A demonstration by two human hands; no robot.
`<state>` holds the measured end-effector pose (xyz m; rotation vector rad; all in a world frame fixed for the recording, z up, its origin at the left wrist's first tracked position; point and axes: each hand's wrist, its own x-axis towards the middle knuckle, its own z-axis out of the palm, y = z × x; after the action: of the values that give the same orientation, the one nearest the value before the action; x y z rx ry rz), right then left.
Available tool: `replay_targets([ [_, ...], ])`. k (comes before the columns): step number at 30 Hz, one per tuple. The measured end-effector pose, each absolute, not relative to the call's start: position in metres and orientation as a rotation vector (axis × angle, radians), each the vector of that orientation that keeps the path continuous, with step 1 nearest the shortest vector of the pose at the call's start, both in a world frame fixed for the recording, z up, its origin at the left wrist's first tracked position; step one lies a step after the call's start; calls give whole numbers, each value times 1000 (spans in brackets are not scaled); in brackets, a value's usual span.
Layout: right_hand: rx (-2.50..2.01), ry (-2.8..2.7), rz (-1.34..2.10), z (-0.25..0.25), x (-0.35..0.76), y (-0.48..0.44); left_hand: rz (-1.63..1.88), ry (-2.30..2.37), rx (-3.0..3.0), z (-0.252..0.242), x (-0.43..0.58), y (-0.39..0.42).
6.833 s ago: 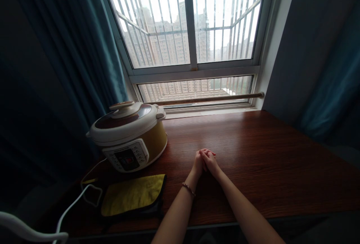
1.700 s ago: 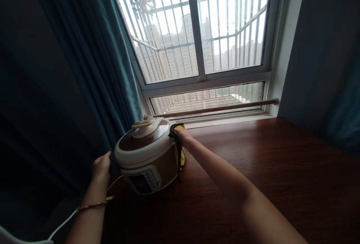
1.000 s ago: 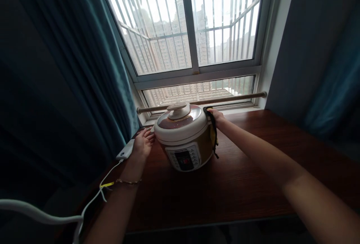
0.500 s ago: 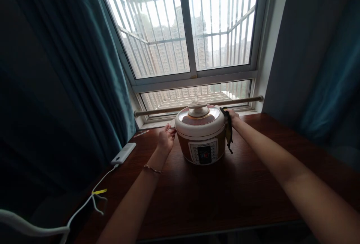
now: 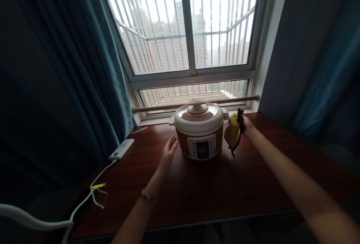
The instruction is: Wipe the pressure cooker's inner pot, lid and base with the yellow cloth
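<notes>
An electric pressure cooker (image 5: 198,127), white on top with a brown body and a front control panel, stands upright on the dark wooden table near the window. My left hand (image 5: 169,149) is just off its front left side, fingers stretched out and holding nothing. To the right of the cooker, my right hand (image 5: 247,125) grips a yellow cloth (image 5: 233,130) with a dark edge, which hangs down above the tabletop. Both side handles of the cooker are free of my hands.
A white power strip (image 5: 122,150) lies at the table's left edge, its white cable (image 5: 84,197) running down toward me with a yellow tag. Behind the cooker a horizontal rail (image 5: 160,107) crosses the barred window. A blue curtain (image 5: 92,67) hangs at the left.
My left hand has let go of the cooker's left handle and come down toward me. My right hand has moved off the right handle to the right, taking the yellow cloth with it.
</notes>
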<state>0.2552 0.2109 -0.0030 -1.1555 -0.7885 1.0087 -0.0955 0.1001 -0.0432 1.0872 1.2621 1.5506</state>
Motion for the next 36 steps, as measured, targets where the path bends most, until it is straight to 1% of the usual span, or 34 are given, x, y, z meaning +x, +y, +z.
replay_targets([
  [3, -950, -723, 1073, -10, 283, 175, 1401, 1418, 1432, -108, -93, 50],
  [5, -810, -669, 1052, -21, 296, 150, 1275, 1550, 1596, -147, -90, 22],
  [7, -833, -711, 982, -39, 296, 124, 1206, 1615, 1752, -171, -87, 4],
  [9, -1011, -896, 911, -63, 277, 97, 1183, 1651, 1854, -180, -85, -2],
  [10, -1143, -1061, 894, -77, 262, 83, 1173, 1669, 1884, -181, -84, -2],
  [14, -1228, -1386, 967, -133, 190, 34, 1076, 1741, 1977, -179, -82, 4],
  [15, -1313, -1637, 876, -143, 176, 25, 1054, 1747, 2008, -180, -82, 5],
  [17, -1471, -1943, 673, -158, 157, 14, 1022, 1747, 2067, -182, -83, 5],
  [20, -1633, -2128, 475, -165, 147, 12, 973, 1747, 2125, -184, -83, 4],
  [27, -1648, -2123, 408, -167, 151, 12, 927, 1742, 2191, -185, -80, 8],
  [31, -1563, -2014, 437, -177, 151, 6, 1019, 1806, 2206, -181, -80, 7],
  [34, -1450, -1851, 536, -184, 157, 9, 1172, 1817, 2229, -152, -80, 14],
  [36, -1387, -1648, 696, -181, 170, 22, 1298, 1768, 2290, -113, -79, 27],
])
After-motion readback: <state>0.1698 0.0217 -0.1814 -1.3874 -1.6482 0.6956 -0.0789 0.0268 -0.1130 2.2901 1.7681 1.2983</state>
